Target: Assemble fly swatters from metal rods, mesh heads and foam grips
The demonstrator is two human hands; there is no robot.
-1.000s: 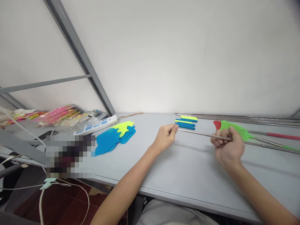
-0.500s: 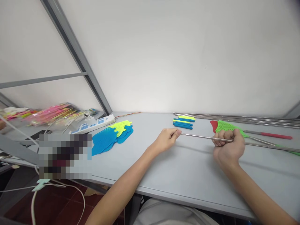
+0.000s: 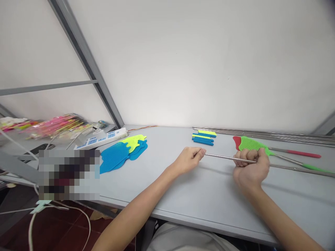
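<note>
A thin telescopic metal rod [image 3: 222, 156] stretches to the right above the grey table. My left hand [image 3: 190, 159] pinches its left tip between thumb and fingers. Further along, my right hand [image 3: 251, 166] is wrapped around the rod, palm up. Just behind that hand lie fly swatters with a green mesh head [image 3: 252, 143], partly over a red head [image 3: 237, 142]; one has a red handle [image 3: 303, 153], another a green handle [image 3: 315, 168]. Blue and yellow handle sleeves [image 3: 203, 140] are grouped beyond my left hand. Loose blue swatter heads [image 3: 115, 155] and yellow swatter heads [image 3: 134, 143] are piled at left.
More metal rods [image 3: 261, 134] lie along the wall at the back right. A white power strip [image 3: 102, 138] and a grey metal frame post [image 3: 89, 66] stand left of the swatter heads. Plastic-wrapped pink items [image 3: 57, 125] and cables fill the far left.
The view has shifted slightly. Both hands keep their hold on the rod; the gap between them looks a little shorter, with my right hand slightly nearer my left.
</note>
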